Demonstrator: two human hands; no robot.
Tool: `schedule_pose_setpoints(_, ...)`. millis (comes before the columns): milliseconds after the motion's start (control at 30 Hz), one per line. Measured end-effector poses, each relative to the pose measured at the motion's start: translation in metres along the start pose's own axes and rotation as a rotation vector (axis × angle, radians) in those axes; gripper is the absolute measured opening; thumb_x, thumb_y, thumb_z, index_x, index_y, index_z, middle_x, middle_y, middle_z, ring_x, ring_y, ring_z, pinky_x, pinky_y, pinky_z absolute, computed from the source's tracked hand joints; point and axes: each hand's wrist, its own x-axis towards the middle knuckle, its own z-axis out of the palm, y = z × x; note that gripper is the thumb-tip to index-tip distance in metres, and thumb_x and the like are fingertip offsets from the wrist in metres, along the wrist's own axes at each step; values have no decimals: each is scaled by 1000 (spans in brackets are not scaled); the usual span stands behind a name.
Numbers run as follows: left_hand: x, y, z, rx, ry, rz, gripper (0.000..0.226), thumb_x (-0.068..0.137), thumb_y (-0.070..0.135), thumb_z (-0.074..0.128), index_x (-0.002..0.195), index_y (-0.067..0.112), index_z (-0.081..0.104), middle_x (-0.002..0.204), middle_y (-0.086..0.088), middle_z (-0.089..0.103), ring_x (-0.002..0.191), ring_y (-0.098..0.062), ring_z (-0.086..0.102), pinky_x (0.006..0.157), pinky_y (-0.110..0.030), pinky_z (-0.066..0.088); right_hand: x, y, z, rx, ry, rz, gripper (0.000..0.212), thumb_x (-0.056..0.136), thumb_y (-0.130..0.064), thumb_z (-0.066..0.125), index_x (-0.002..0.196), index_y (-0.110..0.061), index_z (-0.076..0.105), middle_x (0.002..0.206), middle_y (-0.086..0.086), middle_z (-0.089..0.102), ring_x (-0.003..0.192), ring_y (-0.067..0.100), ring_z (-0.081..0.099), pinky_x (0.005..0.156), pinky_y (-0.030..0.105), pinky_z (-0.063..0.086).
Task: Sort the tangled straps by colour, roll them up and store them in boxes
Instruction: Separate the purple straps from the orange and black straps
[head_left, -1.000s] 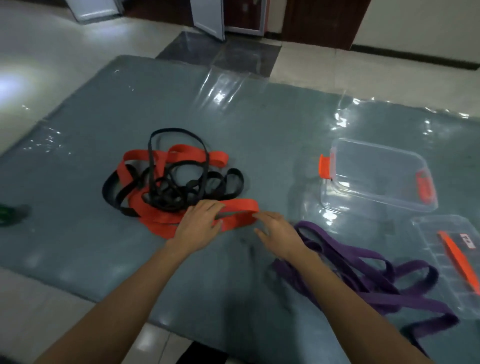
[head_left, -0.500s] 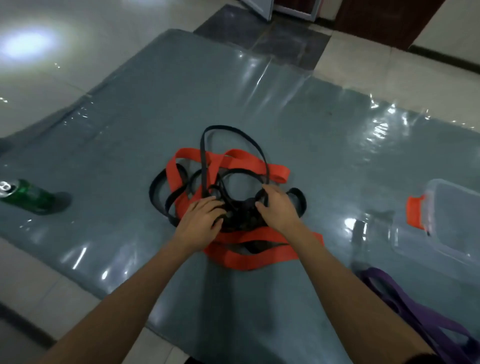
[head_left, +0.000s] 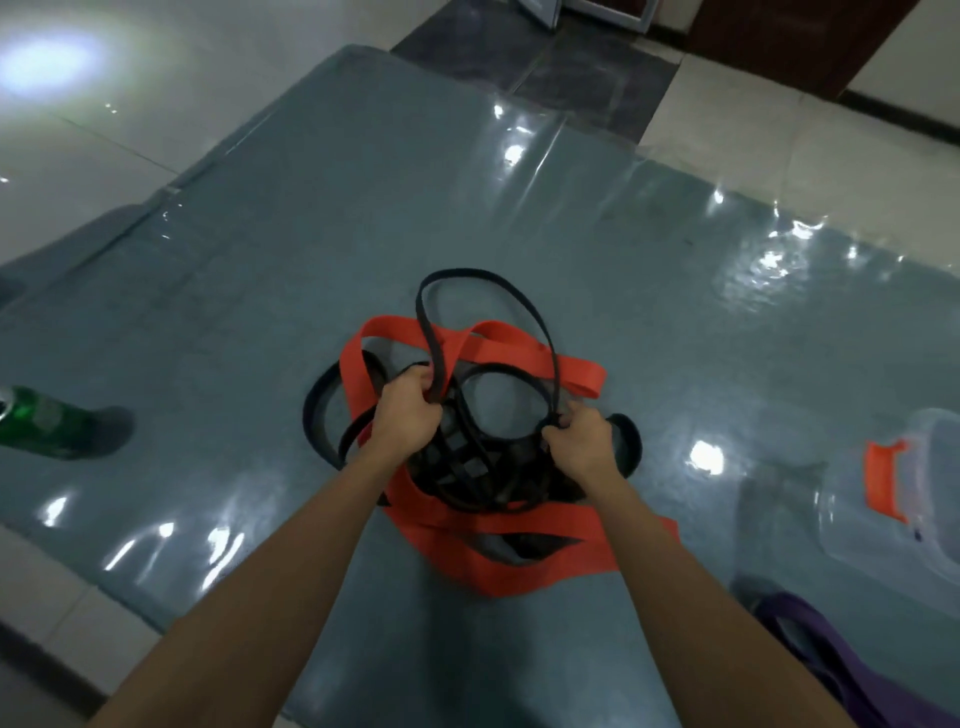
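Note:
A tangle of black straps (head_left: 470, 470) and orange straps (head_left: 524, 566) lies in the middle of the grey mat (head_left: 363, 234). My left hand (head_left: 408, 415) is closed around a black strap loop that rises up and arcs over the pile. My right hand (head_left: 579, 441) grips another part of the black strap at the pile's right side. The orange straps lie under and around the black ones. A purple strap (head_left: 810, 644) shows at the bottom right, apart from the pile. A clear plastic box (head_left: 935, 499) with an orange latch sits at the right edge.
A green can (head_left: 36, 421) lies on the mat at the far left. Pale floor tiles surround the mat, whose near edge runs under my forearms. A dark door and wall stand at the top right.
Both hands went from resting on the pile to gripping black strap loops and lifting them. The view has shifted left, so the box and purple strap sit nearer the right edge.

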Motion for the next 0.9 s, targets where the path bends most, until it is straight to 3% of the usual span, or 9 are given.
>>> schedule_pose_setpoints(100,-5,18,8,-69,15,59,52,77,-6,59,122,19,64,86,19,60,95,-16,65,84,-24,50,0,5,-8,-32,-43,-32,19,81,-2,63,98,0,72,90,14,75,88,29,70,84,40,55)
schedule_pose_setpoints(233,-24,46,14,-112,-35,135,56,75,-12,56,116,22,70,92,5,66,88,-7,61,85,-25,51,-14,2,-21,174,-15,-108,33,80,1,63,102,-19,77,76,-15,73,68,-6,66,66,9,51)
schedule_pose_setpoints(267,-32,53,17,-143,-46,151,56,75,-13,57,119,18,71,94,3,67,91,-11,63,86,-25,51,-18,0,-24,239,-21,-122,36,80,1,63,100,-25,77,78,-16,73,71,-5,67,68,10,51)
schedule_pose_setpoints(367,-67,72,35,-266,-129,218,55,74,-12,59,122,14,70,96,4,70,95,-13,67,86,-20,51,-31,1,-34,460,-41,-107,35,84,3,67,92,-30,73,87,-2,75,76,16,71,69,30,59)
schedule_pose_setpoints(500,-113,78,63,-356,-224,232,51,75,8,71,126,16,67,115,0,73,109,-15,68,97,-32,52,-57,12,-49,760,-57,-37,25,85,10,69,89,-14,68,69,-2,71,62,15,70,62,30,61)
schedule_pose_setpoints(600,-141,78,76,-292,-209,218,48,75,16,76,121,18,64,109,1,72,104,-15,68,91,-34,53,-77,25,-57,832,-141,-7,19,86,12,67,89,-7,66,69,6,71,59,17,69,61,29,62)
schedule_pose_setpoints(700,-162,76,82,-162,-117,247,23,80,3,69,95,19,64,88,3,70,88,-17,67,78,-33,51,-94,43,-62,549,-109,-113,19,88,7,65,103,-2,69,82,11,72,68,19,72,70,33,62)
schedule_pose_setpoints(800,-184,69,75,-74,-74,231,20,79,-2,65,87,16,65,88,-1,70,88,-21,67,79,-36,53,-109,68,-69,85,130,-466,50,83,9,60,131,-7,61,115,9,68,102,24,67,99,36,53)
schedule_pose_setpoints(900,-210,67,61,-5,-103,344,20,76,-5,63,84,14,65,84,1,68,83,-18,65,79,-39,53,-121,86,-64,-287,15,-798,87,72,10,60,153,-11,37,159,14,34,142,33,36,118,42,33)
